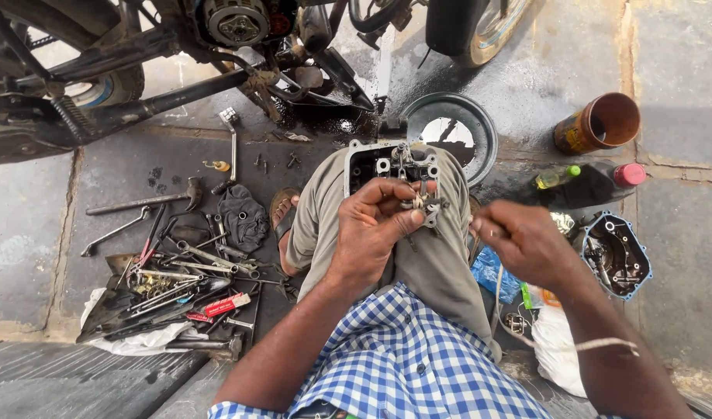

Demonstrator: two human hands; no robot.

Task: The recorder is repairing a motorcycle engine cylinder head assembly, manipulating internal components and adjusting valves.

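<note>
On the person's lap, propped against the knees above the stone floor (682, 256), sits a metal engine part (387, 167), a cast cover with open cavities and small fittings at its near edge. The left hand (375, 225) is closed on those fittings, thumb and fingertips pinching a small pale piece against the casting. The right hand (527, 244) is curled shut beside it, apart from the casting, seemingly around something thin (what exactly cannot be made out). The casting looks heavy, stiff and probably oily, so it would best be gripped by its thick outer walls, not by the small parts. To the left lies a heap of tools (178, 279) with a hammer (150, 200); to the right are another engine cover (616, 254) and a brown tin (600, 122).
</note>
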